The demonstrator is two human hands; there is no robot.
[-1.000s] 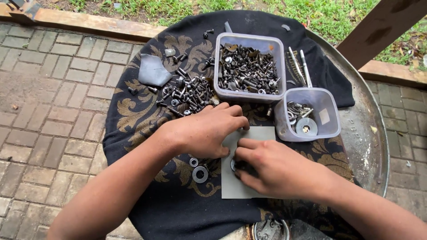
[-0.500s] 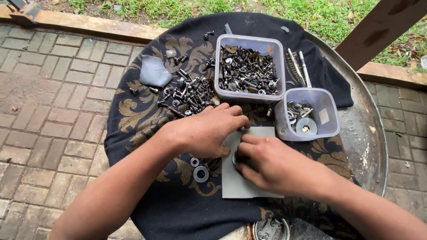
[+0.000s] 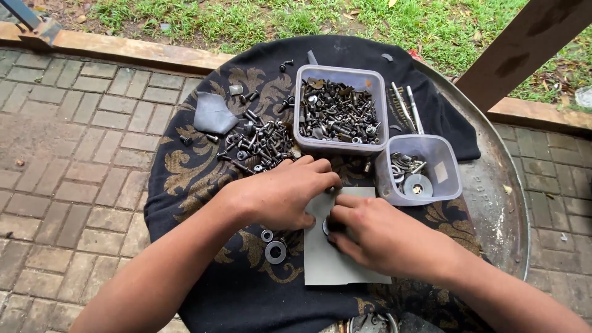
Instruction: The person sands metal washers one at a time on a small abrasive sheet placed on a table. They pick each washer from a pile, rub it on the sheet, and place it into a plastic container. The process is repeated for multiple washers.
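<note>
My left hand (image 3: 280, 192) rests palm down on the upper left edge of a grey sheet (image 3: 336, 262) that lies on a black patterned cloth (image 3: 185, 166). My right hand (image 3: 382, 237) presses a small dark round part, mostly hidden under its fingers, onto the same sheet. The fingertips of both hands meet near the sheet's top. Two metal washers (image 3: 272, 246) lie on the cloth just below my left hand.
A large clear tub (image 3: 340, 111) full of screws and nuts stands behind the hands, a smaller tub (image 3: 420, 169) with washers to its right. A loose pile of bolts (image 3: 258, 143) and a grey scrap (image 3: 213, 115) lie at left. The round metal table (image 3: 502, 203) stands on brick paving.
Both hands stay on the grey sheet; my right hand's fingers have shifted slightly over the small part. Nothing else has moved.
</note>
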